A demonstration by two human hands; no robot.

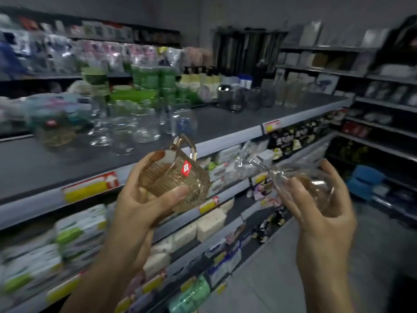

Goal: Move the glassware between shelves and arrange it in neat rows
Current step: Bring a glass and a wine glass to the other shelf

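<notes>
My left hand (144, 199) grips an amber ribbed glass cup (173, 177) with a handle and a red sticker, held tilted in front of the shelf edge. A clear glass piece (300, 177) lies on its side in my right hand (325, 204), whose fingers curl round it. Both are held in the air below the level of the grey top shelf (225, 125). On that shelf stands a loose cluster of clear glasses (126, 129) at the left and a group of glass jars and vases (252, 98) further right.
Green containers (144, 84) and pump bottles (198, 80) stand behind the glassware. Lower shelves (203, 222) hold packaged goods with yellow price tags. More shelving (379, 105) stands at the right. Grey floor (338, 267) lies below my right hand.
</notes>
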